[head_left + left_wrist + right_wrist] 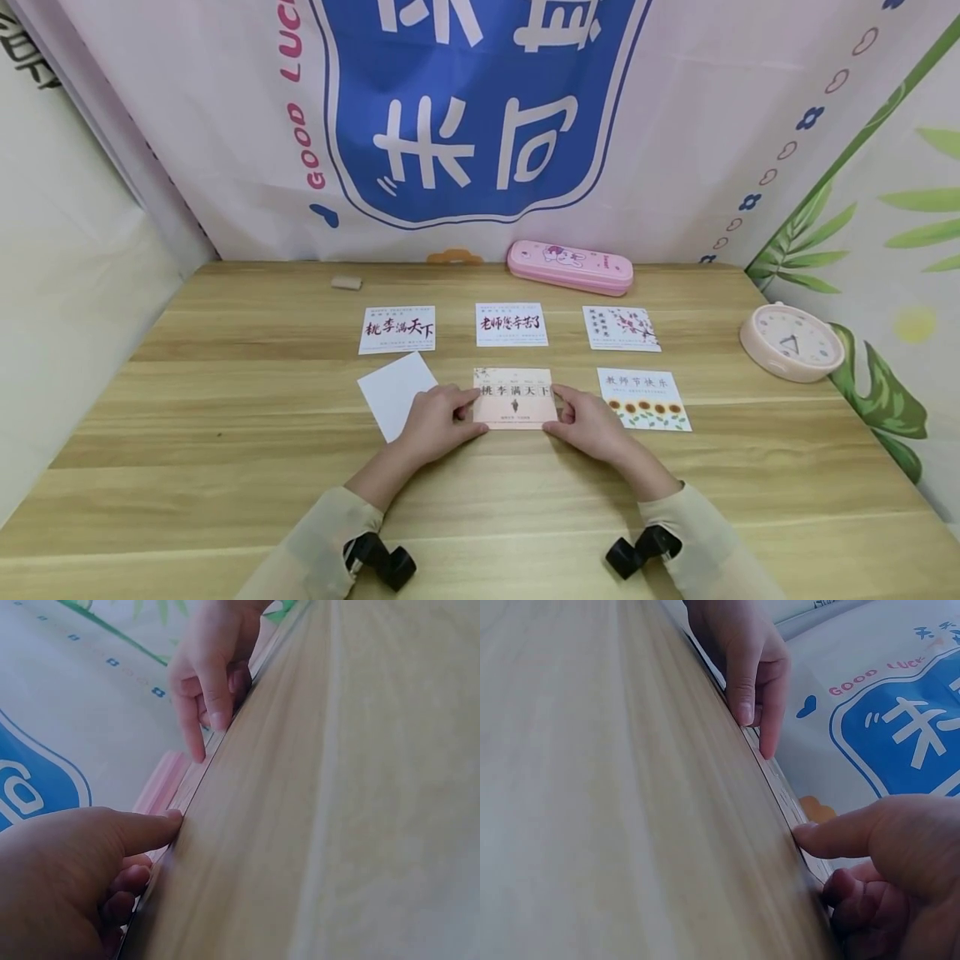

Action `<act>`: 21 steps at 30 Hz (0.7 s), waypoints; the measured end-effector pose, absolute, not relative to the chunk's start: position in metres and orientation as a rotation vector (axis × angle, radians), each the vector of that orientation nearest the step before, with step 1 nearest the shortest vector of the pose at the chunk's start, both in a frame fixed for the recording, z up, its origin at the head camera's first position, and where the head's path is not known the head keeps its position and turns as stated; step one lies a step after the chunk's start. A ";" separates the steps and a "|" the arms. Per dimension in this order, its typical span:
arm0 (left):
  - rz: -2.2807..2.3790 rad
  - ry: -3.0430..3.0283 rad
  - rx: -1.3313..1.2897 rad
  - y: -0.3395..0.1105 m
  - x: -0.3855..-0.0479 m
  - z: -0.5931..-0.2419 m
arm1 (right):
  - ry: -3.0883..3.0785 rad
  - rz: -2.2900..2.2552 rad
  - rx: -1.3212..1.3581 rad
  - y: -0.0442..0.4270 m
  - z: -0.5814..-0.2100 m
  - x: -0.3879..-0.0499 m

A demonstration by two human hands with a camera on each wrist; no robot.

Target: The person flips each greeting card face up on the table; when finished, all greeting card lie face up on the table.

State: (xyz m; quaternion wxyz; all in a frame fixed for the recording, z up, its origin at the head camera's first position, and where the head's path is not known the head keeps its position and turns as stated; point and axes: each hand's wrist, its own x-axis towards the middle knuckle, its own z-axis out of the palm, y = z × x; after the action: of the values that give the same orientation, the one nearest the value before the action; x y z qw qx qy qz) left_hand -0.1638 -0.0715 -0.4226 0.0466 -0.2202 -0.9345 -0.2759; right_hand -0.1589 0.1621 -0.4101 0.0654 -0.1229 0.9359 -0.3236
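A pale pink greeting card (515, 408) with dark Chinese writing lies flat on the table between both hands. At its left edge, my left hand (441, 422) touches it with thumb and index finger spread apart, the other fingers tucked under. The right hand (590, 421) touches the right edge in the same way, its thumb near the lower corner. Both wrist views show the left hand (71, 877) and right hand (889, 859) low over the tabletop, thumbs extended. Partly beneath the left hand is a tilted blank white card (393, 396). A sunflower card (645, 400) lies right of the right hand.
Behind lies a row of three cards: one with red writing (397, 329), another with red writing (512, 324), and a blossom card (621, 327). A pink pencil case (570, 267) and a small beige block (347, 283) lie farther back. A round clock (792, 342) sits at the right edge.
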 end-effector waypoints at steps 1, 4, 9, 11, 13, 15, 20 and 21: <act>-0.826 -2.859 -0.668 -0.071 -0.163 -0.423 | 2.832 -0.961 -0.363 0.162 -0.410 -0.159; -0.789 -2.878 -0.653 -0.070 -0.163 -0.422 | 2.855 -0.921 -0.346 0.163 -0.410 -0.158; -0.773 -2.885 -0.641 -0.070 -0.163 -0.422 | 2.858 -0.905 -0.342 0.163 -0.412 -0.159; -0.783 -2.885 -0.633 -0.071 -0.163 -0.422 | 2.855 -0.907 -0.338 0.163 -0.412 -0.159; -0.799 -2.885 -0.622 -0.071 -0.163 -0.422 | 2.852 -0.906 -0.330 0.162 -0.412 -0.159; -0.809 -2.886 -0.614 -0.071 -0.163 -0.422 | 2.850 -0.908 -0.326 0.162 -0.411 -0.158; -0.795 -2.876 -0.623 -0.070 -0.163 -0.423 | 2.845 -0.906 -0.318 0.163 -0.409 -0.158; -0.792 -2.873 -0.626 -0.070 -0.163 -0.423 | 2.845 -0.903 -0.316 0.163 -0.408 -0.158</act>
State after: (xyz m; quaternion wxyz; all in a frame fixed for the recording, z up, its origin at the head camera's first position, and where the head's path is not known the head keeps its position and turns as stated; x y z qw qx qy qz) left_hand -0.1631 -0.0703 -0.4227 0.0482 -0.2052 -0.9424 -0.2597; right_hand -0.1582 0.1632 -0.4083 0.0701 -0.1052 0.9455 -0.3000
